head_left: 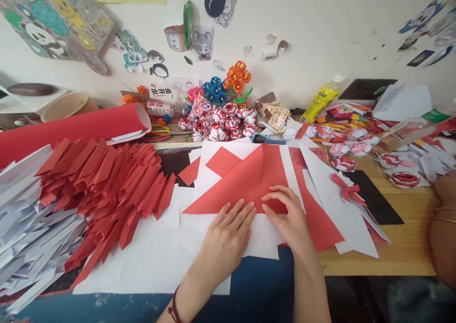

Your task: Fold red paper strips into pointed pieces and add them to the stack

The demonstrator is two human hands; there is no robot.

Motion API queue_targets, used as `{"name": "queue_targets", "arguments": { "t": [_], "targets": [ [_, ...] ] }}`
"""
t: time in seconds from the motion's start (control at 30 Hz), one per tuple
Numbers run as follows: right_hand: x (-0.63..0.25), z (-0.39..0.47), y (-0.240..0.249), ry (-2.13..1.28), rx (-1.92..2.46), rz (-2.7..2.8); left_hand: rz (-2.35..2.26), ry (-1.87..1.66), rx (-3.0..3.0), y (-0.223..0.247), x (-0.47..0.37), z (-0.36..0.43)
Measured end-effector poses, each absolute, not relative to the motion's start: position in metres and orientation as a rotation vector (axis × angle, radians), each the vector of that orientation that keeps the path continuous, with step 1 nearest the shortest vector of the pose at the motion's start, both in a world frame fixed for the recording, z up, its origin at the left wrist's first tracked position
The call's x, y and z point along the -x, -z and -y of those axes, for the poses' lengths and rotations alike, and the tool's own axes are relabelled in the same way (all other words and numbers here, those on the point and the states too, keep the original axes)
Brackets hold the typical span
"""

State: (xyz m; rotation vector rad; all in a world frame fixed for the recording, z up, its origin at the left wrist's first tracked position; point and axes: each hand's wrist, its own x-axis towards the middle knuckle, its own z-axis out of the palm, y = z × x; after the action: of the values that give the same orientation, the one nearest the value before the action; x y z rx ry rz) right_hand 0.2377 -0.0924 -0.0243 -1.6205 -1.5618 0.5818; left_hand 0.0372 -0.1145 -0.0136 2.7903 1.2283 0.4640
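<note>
A red sheet of paper (231, 185) lies folded over on white paper (142, 251), its folded edge towards me and a pointed corner at the left. My left hand (230, 230) rests flat on that near edge, fingers stretched out and holding nothing. Just to its right, my right hand (287, 211) touches the near edge of the sheet with thumb and forefinger curved and a gap between them. A smaller red piece (223, 161) lies behind the folded sheet.
Folded red strips (107, 180) and white strips (32, 237) are piled at the left, below a red paper roll (78, 123). Paper flowers (221, 123), a yellow bottle (322, 97) and a black phone (374, 197) lie around. Another person's arm (443, 228) is at the right edge.
</note>
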Motion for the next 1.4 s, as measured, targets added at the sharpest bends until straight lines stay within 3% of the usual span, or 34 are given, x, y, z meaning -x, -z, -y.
{"name": "queue_targets", "arguments": {
  "t": [0.57,1.4],
  "targets": [
    [-0.233,0.091,0.024,-0.508,1.649,1.595,-1.262,-0.492,-2.761,0.015,-0.040,0.117],
    [-0.233,0.093,0.028,-0.537,1.726,1.588,-1.919,-0.608,-2.745,0.021,0.027,0.146]
  ]
}}
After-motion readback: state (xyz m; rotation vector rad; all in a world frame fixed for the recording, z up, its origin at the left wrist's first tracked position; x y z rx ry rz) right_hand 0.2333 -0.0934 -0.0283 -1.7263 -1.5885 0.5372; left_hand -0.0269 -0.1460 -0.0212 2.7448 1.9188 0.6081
